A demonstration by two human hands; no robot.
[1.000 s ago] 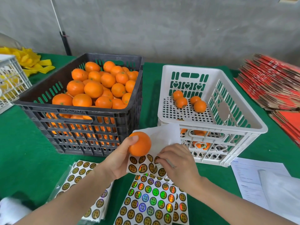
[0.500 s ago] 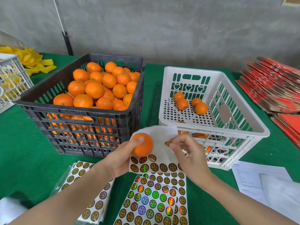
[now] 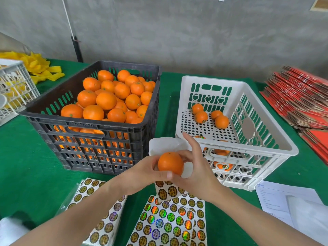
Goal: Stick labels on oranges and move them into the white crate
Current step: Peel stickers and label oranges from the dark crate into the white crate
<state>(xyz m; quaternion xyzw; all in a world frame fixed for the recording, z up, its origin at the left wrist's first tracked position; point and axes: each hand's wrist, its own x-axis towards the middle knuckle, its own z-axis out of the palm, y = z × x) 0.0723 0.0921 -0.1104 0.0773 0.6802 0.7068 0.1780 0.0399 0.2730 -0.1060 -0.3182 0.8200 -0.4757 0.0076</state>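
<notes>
My left hand grips one orange from the left and below, just in front of the white crate. My right hand touches the orange's right side with thumb and fingertips, one finger pointing straight up. No label shows on the orange's visible face. Behind the orange a partly peeled label sheet curls upward. Several oranges lie in the white crate. The black crate on the left is full of oranges.
Sheets of round holographic labels lie on the green cloth under my arms, with another stack to the left. Printed papers lie at right, red cardboard stacks at far right, a white basket at far left.
My right hand lifted a label off the sheet and came up against the orange's right side. My left hand raised the orange slightly toward the right hand.
</notes>
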